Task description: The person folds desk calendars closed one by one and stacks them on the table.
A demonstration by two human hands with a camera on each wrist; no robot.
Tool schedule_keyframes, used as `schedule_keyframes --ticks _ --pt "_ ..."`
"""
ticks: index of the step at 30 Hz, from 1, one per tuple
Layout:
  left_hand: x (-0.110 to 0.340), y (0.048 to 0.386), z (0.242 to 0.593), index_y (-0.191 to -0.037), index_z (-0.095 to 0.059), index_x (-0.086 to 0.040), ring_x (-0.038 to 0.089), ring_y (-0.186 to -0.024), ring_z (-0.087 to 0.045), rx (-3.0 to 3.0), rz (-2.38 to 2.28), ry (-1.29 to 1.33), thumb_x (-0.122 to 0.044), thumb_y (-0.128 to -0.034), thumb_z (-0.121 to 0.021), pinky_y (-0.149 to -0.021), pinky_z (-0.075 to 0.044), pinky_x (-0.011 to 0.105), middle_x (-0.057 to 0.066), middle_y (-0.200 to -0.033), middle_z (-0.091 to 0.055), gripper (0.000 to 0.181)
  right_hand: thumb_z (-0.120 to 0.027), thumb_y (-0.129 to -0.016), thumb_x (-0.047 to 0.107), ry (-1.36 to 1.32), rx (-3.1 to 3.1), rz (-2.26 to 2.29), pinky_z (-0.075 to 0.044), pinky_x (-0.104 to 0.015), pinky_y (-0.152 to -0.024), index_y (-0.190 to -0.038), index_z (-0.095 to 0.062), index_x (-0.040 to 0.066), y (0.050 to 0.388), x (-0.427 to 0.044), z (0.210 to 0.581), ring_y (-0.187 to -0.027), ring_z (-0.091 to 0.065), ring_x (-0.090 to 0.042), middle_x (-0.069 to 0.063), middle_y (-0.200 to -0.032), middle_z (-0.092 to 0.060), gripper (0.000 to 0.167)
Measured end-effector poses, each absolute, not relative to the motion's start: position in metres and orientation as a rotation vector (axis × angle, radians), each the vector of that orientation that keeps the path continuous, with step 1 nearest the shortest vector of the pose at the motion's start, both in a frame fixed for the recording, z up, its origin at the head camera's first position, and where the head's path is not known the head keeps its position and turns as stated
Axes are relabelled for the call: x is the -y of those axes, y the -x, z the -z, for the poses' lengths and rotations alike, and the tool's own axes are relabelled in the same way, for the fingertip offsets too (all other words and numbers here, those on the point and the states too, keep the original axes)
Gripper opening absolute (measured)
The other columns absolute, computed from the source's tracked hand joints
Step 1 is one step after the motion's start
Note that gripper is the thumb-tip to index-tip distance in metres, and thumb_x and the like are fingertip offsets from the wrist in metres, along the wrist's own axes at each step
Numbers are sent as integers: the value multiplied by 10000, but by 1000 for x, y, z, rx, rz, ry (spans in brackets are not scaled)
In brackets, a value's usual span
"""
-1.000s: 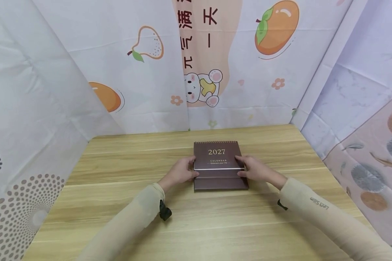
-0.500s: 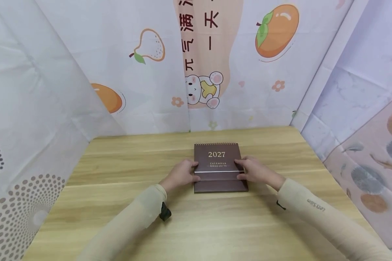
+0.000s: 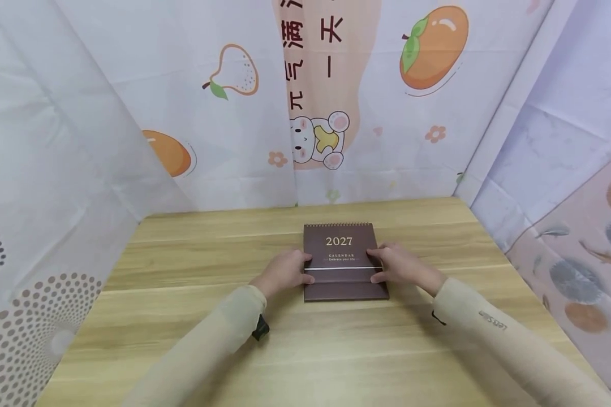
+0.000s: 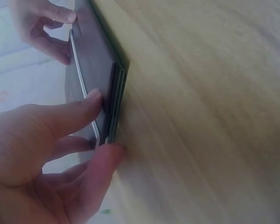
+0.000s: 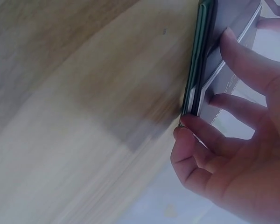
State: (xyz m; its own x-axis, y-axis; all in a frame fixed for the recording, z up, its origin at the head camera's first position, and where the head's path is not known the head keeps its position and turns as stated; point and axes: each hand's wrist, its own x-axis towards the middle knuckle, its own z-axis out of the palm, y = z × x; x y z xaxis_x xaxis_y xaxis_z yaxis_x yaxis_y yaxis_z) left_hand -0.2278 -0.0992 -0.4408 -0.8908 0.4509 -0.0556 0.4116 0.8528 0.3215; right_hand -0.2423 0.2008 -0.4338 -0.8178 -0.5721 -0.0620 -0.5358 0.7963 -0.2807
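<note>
A dark brown 2027 desk calendar, spiral-bound along its far edge, lies folded flat on the wooden table. Its cover ends at a white line, with a plain brown strip on the near side. My left hand grips its left edge, and my right hand grips the right edge. Each thumb presses on the near strip while a forefinger touches the cover. In the left wrist view, the fingers of the left hand curl at the side of the folded layers. The right wrist view shows the right hand holding the opposite side similarly.
The wood-grain table spreads around the calendar. A white printed curtain hangs behind its far edge, with more cloth at the left and right sides. Dark straps show under both cream sleeves.
The head view has shifted slightly, so everything sits a little lower in it. Both hands keep hold of the calendar's sides, and it stays flat on the table.
</note>
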Motion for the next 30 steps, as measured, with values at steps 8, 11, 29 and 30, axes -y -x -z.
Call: schedule_keyframes --ticks 8,11,29,30 --pt "94 231 440 -1136 -727 -27 243 -949 -667 -2911 -313 -734 -336 -822 -863 -859 -533 406 110 -1054 -726 461 -867 -810 306 847 -2838 333 -481 -545 -956 -1355 -566 -109 240 -200 433 -1104 -596 -427 -295 -1214 -627 748" --pt "92 230 440 -1100 -737 -37 215 -898 -659 -2902 -285 -734 -342 -820 -864 -825 -531 389 92 -1013 -729 433 -869 -805 317 835 -2832 322 -484 -536 -950 -1355 -573 -99 239 -200 434 -1096 -598 -418 -283 -1211 -631 750" --pt "82 218 428 -845 -679 -64 238 -757 -639 -2948 -107 -780 -247 -836 -847 -705 -551 406 69 -804 -671 249 -855 -818 325 856 -2857 279 -495 -537 -934 -1339 -600 -79 236 -197 432 -1049 -624 -405 -269 -1181 -652 707" --pt "81 218 427 -852 -683 -62 243 -766 -642 -2951 -110 -774 -239 -840 -845 -700 -551 410 74 -812 -671 240 -855 -817 329 851 -2862 271 -502 -526 -918 -1340 -602 -75 236 -198 431 -1029 -624 -389 -256 -1163 -657 708"
